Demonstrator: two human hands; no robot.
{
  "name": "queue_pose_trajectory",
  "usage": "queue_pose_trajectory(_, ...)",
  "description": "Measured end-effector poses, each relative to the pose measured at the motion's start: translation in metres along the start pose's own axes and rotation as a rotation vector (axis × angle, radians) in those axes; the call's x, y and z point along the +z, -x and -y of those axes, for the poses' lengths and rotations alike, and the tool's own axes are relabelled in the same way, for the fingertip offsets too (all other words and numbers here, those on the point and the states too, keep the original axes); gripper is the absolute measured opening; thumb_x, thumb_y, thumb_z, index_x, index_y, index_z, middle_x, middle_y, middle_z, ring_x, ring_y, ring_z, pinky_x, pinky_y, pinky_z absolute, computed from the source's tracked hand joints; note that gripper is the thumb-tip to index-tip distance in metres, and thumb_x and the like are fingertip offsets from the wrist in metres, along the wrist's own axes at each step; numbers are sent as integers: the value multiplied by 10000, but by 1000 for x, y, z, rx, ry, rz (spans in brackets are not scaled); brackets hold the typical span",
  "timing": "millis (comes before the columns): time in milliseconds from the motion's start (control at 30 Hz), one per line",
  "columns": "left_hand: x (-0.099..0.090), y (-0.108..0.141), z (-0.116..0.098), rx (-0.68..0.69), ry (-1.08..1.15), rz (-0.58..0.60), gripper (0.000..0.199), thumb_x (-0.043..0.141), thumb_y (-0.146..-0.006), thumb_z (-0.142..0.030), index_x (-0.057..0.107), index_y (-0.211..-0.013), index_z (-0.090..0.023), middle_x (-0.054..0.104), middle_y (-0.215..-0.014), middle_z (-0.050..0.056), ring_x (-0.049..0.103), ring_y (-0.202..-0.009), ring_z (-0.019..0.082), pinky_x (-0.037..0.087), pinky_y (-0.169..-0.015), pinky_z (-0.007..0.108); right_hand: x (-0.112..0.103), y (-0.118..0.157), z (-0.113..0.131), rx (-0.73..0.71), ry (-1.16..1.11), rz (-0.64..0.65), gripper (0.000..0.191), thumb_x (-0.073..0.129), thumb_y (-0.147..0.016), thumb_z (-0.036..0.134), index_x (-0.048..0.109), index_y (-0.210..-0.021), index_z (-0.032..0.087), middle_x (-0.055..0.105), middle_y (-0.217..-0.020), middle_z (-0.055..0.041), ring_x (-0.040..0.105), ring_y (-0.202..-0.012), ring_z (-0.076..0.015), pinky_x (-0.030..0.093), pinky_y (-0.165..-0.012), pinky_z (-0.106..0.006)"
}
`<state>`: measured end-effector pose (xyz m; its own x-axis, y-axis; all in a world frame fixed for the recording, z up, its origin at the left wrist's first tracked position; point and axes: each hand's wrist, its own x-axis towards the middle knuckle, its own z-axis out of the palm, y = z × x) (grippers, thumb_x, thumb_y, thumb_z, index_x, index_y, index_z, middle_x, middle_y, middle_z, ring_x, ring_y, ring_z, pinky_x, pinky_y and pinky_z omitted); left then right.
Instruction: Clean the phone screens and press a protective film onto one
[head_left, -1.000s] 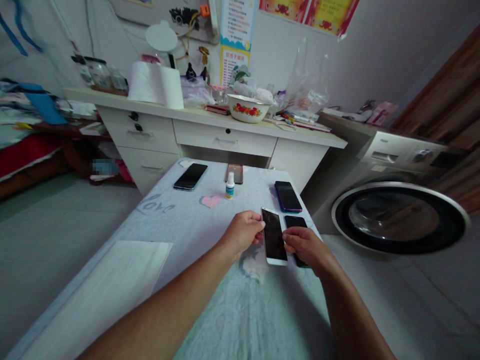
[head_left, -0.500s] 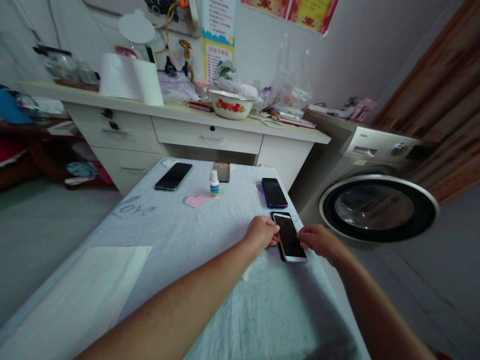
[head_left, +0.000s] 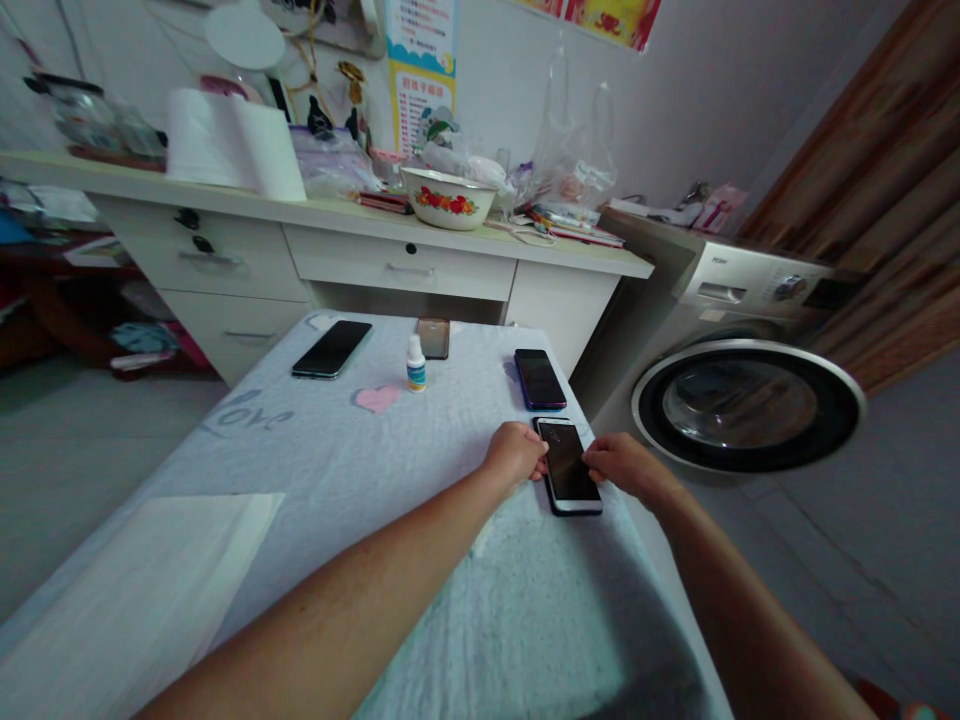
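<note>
Head view shows, at left, a small white-capped bottle (head_left: 416, 367) standing on the tablecloth (head_left: 375, 455). Further right, the left hand (head_left: 516, 453) pinches one edge of the white-framed smartphone (head_left: 570, 462), which lies over a black phone (head_left: 552, 499), and the right hand (head_left: 621, 463) pinches the opposite edge.

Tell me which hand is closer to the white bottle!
Left. The left hand is in front and to the right of the white bottle, at the left edge of the white smartphone. The right hand is farther right, at its right edge.

L fingers (head_left: 537, 464) + R fingers (head_left: 596, 461) on white ph. (head_left: 571, 466) — opp. long sides — blk slab (head_left: 553, 502) underneath.
</note>
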<state>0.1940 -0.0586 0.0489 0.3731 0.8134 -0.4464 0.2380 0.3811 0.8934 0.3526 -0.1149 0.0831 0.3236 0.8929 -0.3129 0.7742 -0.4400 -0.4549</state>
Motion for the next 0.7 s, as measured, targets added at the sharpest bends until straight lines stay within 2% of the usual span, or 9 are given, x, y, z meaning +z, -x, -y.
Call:
queue_pose_trajectory(400,1,-12,0,-25,-127,-18,59,580,-867,-133,597,-811,-127,609,-534,-7,569,-433,86,460,-469,184,-3,-12,1,-19,123,23,264,561,-774,174,607,-514,163,541,-495,8,429,-463,-92,278,-496,-238)
queue_pose_trajectory(700,2,-14,2,-15,-124,-25,64,575,-865,-133,596,-804,-132,646,-571,13,588,-433,96,468,-462,194,-2,-14,-3,-34,147,-2,227,565,-751,179,634,-536,160,575,-519,-11,483,-506,-114,300,-515,-246)
